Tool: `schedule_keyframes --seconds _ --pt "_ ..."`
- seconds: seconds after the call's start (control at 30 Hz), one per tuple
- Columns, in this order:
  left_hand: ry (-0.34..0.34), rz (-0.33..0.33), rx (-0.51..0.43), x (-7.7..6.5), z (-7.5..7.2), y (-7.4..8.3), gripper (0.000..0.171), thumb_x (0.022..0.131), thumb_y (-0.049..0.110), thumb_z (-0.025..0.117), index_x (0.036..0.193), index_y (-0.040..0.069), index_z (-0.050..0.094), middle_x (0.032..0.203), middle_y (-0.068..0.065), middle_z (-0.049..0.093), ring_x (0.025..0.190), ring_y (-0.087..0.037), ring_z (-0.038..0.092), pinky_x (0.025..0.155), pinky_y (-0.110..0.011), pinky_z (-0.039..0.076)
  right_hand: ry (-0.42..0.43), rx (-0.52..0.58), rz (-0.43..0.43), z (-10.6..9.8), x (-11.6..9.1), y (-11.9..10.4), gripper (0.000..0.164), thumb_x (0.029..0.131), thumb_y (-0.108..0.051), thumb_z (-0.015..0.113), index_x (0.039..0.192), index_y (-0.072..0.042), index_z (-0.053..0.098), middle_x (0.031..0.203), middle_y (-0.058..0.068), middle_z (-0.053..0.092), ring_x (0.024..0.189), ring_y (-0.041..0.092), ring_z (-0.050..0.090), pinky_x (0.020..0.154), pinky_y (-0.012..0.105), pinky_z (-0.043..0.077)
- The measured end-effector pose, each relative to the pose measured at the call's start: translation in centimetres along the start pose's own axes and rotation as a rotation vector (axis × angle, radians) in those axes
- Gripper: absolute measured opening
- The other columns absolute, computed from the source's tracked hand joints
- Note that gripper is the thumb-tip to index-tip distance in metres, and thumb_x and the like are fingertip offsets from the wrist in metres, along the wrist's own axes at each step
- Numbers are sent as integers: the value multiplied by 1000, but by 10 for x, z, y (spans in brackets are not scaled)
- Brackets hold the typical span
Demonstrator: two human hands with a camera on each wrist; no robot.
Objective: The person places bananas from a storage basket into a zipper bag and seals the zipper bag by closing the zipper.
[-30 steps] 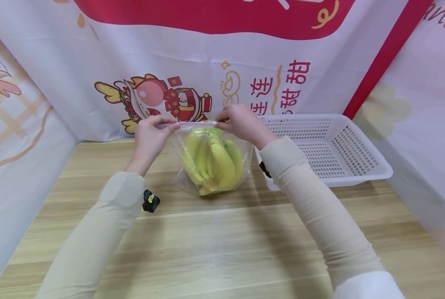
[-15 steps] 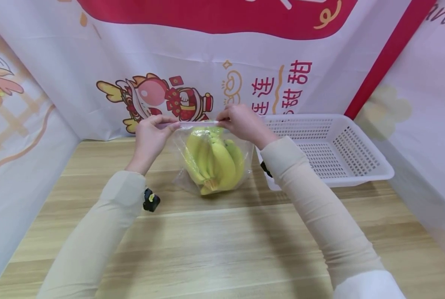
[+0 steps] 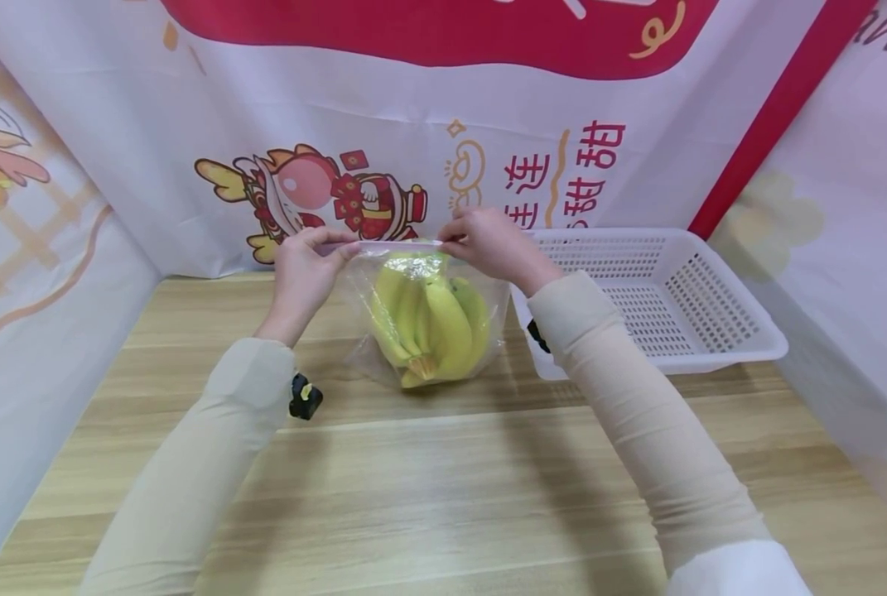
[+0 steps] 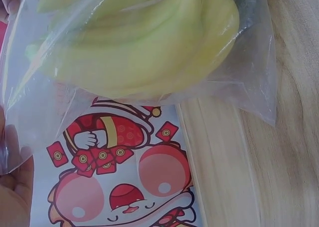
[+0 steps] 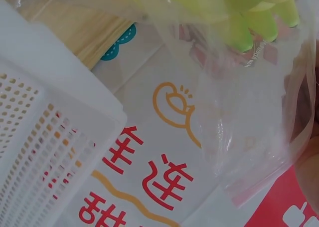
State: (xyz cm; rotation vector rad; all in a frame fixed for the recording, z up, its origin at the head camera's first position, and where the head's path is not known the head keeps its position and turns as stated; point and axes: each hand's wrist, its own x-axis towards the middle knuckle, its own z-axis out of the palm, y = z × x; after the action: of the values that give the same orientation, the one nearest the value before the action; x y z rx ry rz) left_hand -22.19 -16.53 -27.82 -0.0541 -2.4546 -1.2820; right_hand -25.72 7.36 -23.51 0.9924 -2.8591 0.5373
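A bunch of yellow bananas (image 3: 450,331) sits inside a clear plastic zip bag (image 3: 498,310) in the head view. Along the bag's top runs a pinkish closure strip (image 3: 398,247). My left hand (image 3: 305,269) pinches the strip's left end between thumb and fingers. Further right along the same strip, my right hand (image 3: 491,244) pinches it with thumb and fingertips. The left wrist view shows the bananas (image 4: 149,52) hanging toward the bag's lower part, close over the table. In the right wrist view, green banana tips (image 5: 241,35) show through the plastic, near the bag's mouth.
A white perforated plastic basket (image 3: 741,335) stands right of the bag, partly behind the right forearm. Behind everything hangs a printed cloth backdrop (image 3: 383,99), with more cloth at both sides. The tabletop (image 3: 413,497) is wood-grained.
My right hand has slid slightly right along the top strip, so the gap between the hands is a little wider. The left hand keeps its pinch; the head view has shifted slightly.
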Motion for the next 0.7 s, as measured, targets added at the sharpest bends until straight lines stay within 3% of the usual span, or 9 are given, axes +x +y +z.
schedule_keyframes --seconds 0.7 --pt "30 -3 -6 -1 -3 -3 24 86 23 70 103 7 73 105 -13 72 93 -18 65 70 -11 44 1 -10 -15 -6 -6 14 24 90 -17 65 109 -5 71 107 13 68 97 26 64 89 36 52"
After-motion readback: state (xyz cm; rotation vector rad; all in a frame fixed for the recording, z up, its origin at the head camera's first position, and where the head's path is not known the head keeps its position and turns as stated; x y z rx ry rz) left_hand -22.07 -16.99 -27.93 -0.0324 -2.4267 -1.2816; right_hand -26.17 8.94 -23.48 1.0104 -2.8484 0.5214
